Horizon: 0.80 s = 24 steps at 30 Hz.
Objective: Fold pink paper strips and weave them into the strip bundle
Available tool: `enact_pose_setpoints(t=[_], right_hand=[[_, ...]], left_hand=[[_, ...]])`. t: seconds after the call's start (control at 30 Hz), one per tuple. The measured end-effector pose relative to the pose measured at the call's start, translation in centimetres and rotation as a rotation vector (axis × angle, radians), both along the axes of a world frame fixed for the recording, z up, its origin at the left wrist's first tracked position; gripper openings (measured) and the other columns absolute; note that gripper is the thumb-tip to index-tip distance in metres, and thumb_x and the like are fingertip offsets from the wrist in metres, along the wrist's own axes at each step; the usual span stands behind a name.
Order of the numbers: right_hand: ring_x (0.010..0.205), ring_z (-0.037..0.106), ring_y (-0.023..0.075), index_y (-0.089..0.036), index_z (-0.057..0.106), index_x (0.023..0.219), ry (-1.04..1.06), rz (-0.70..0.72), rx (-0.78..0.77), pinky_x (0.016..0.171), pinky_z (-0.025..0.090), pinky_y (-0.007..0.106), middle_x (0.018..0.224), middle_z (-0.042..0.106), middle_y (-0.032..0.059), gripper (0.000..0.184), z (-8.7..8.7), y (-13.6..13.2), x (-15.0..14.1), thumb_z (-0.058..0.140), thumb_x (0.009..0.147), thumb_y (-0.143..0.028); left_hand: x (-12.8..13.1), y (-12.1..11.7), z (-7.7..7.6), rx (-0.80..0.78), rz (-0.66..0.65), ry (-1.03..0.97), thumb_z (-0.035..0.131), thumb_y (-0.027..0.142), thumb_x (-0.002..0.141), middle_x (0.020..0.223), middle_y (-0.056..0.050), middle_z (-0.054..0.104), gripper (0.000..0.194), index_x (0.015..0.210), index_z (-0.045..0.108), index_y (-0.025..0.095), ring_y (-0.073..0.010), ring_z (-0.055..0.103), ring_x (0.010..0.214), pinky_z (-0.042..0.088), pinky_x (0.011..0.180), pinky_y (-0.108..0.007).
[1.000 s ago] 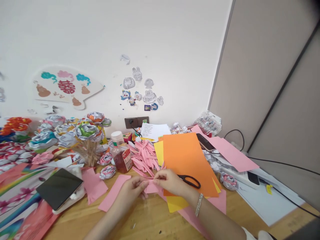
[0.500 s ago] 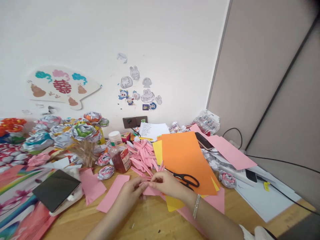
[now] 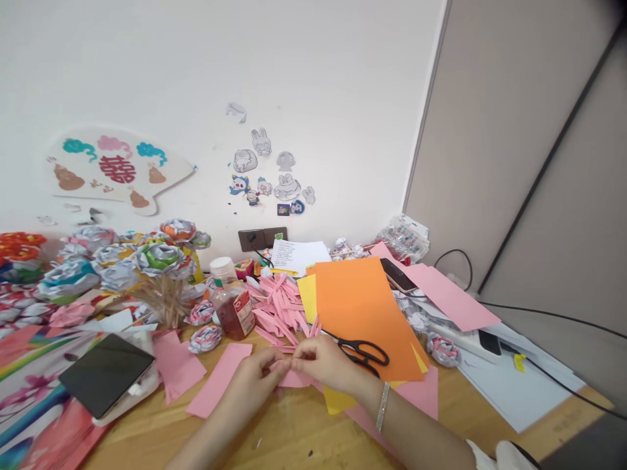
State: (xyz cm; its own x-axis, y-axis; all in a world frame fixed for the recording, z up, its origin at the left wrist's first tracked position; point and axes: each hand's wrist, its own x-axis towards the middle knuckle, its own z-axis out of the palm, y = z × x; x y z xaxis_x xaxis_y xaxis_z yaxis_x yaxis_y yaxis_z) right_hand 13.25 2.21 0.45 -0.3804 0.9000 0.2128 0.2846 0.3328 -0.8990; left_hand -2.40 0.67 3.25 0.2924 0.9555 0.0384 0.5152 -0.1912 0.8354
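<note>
My left hand (image 3: pixel 258 373) and my right hand (image 3: pixel 324 361) meet above the near part of the table, thumbs and fingertips pinched together. Between them is a small piece of pink paper, mostly hidden by the fingers. More pink paper (image 3: pixel 296 379) shows just below the hands. Right behind them lies a heap of folded pink paper strips (image 3: pixel 277 301). Black-handled scissors (image 3: pixel 365 352) rest beside my right hand on an orange sheet (image 3: pixel 360 307). A cut pink paper rectangle (image 3: pixel 220 380) lies left of my left hand.
A plastic bottle of reddish liquid (image 3: pixel 232 307) stands behind my left hand. Paper flowers (image 3: pixel 159 258) crowd the left back, with a dark tablet-like device (image 3: pixel 106 374) in front. White sheets (image 3: pixel 519 391), a power strip (image 3: pixel 484 344) and cables lie right. The wall closes the back.
The fingertips have shifted slightly and press closer together, covering more of the pink paper. The whole view has moved a little; the things on the table stay put.
</note>
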Motion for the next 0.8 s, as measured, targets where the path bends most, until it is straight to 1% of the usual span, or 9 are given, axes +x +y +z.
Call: enact_pose_setpoints(t=[0.07,0.13,0.2,0.33,0.43,0.57,0.6,0.7,0.8], right_hand=[[0.052,0.04,0.0076,-0.014,0.059,0.061,-0.011,-0.003,-0.001,0.046,0.028,0.017,0.055,0.048,-0.0029,0.02,-0.1,0.0,0.0,0.055,0.071,-0.03],[0.052,0.04,0.0078,-0.015,0.06,0.063,-0.02,0.006,-0.002,0.046,0.028,0.017,0.056,0.048,-0.0029,0.02,-0.2,0.2,0.2,0.054,0.072,-0.031],[0.053,0.042,0.0082,-0.014,0.061,0.066,-0.017,0.019,-0.011,0.047,0.03,0.018,0.057,0.05,-0.0026,0.021,-0.1,0.5,0.6,0.053,0.073,-0.033],[0.052,0.048,0.0091,-0.014,0.061,0.068,0.01,0.061,-0.092,0.049,0.035,0.019,0.057,0.053,-0.0017,0.022,0.1,1.2,1.6,0.055,0.072,-0.035],[0.053,0.051,0.0102,-0.013,0.059,0.066,0.026,0.068,-0.102,0.051,0.037,0.019,0.057,0.056,-0.0009,0.022,0.3,1.6,2.3,0.057,0.07,-0.034],[0.057,0.055,0.0125,-0.014,0.057,0.068,0.094,0.114,-0.174,0.056,0.041,0.023,0.059,0.058,0.0002,0.024,0.5,1.9,3.0,0.053,0.073,-0.037],[0.058,0.056,0.0126,-0.014,0.056,0.068,0.088,0.112,-0.164,0.057,0.041,0.023,0.06,0.058,0.0002,0.023,0.5,2.0,3.1,0.052,0.073,-0.036],[0.061,0.054,0.0121,-0.014,0.058,0.067,0.031,0.05,-0.063,0.057,0.04,0.022,0.063,0.057,-0.0003,0.019,0.3,2.1,3.1,0.053,0.073,-0.032],[0.062,0.052,0.0112,-0.014,0.06,0.069,-0.004,0.053,-0.017,0.057,0.038,0.02,0.065,0.056,-0.001,0.015,0.1,1.9,2.8,0.053,0.072,-0.027]], left_hand=[[-0.1,0.0,0.0,0.038,-0.003,0.022,0.05,0.038,0.07,0.051,0.004,0.054,0.024,0.059,0.055,0.018,-0.0144,0.052,0.052,0.035,0.048,-0.021],[-0.2,0.1,-0.1,0.044,0.015,0.0,0.048,0.038,0.072,0.047,0.005,0.051,0.025,0.057,0.053,0.018,-0.0143,0.052,0.049,0.035,0.048,-0.021],[-0.3,0.1,0.0,0.047,0.035,-0.038,0.048,0.037,0.072,0.044,0.005,0.051,0.025,0.055,0.05,0.019,-0.0146,0.054,0.046,0.037,0.048,-0.022],[-0.4,0.2,0.1,0.039,0.039,-0.081,0.051,0.037,0.069,0.043,0.004,0.055,0.024,0.055,0.048,0.019,-0.0157,0.056,0.046,0.039,0.05,-0.023],[-0.6,0.5,0.2,0.013,0.045,-0.121,0.052,0.041,0.069,0.042,0.004,0.055,0.027,0.054,0.048,0.019,-0.0151,0.055,0.045,0.04,0.049,-0.023],[-1.0,1.0,0.2,-0.033,0.04,-0.173,0.05,0.049,0.068,0.046,0.004,0.055,0.032,0.058,0.05,0.018,-0.0148,0.055,0.046,0.043,0.049,-0.024],[-1.1,1.1,0.2,-0.047,0.032,-0.179,0.05,0.05,0.068,0.048,0.004,0.054,0.032,0.059,0.05,0.018,-0.0148,0.055,0.047,0.043,0.049,-0.024],[-1.1,1.1,0.2,-0.097,0.001,-0.167,0.049,0.05,0.067,0.048,0.006,0.048,0.033,0.057,0.048,0.018,-0.0135,0.053,0.046,0.041,0.048,-0.023],[-0.8,0.8,0.1,-0.044,-0.03,-0.074,0.049,0.046,0.069,0.05,0.007,0.041,0.033,0.052,0.044,0.019,-0.0111,0.045,0.047,0.034,0.046,-0.02]])
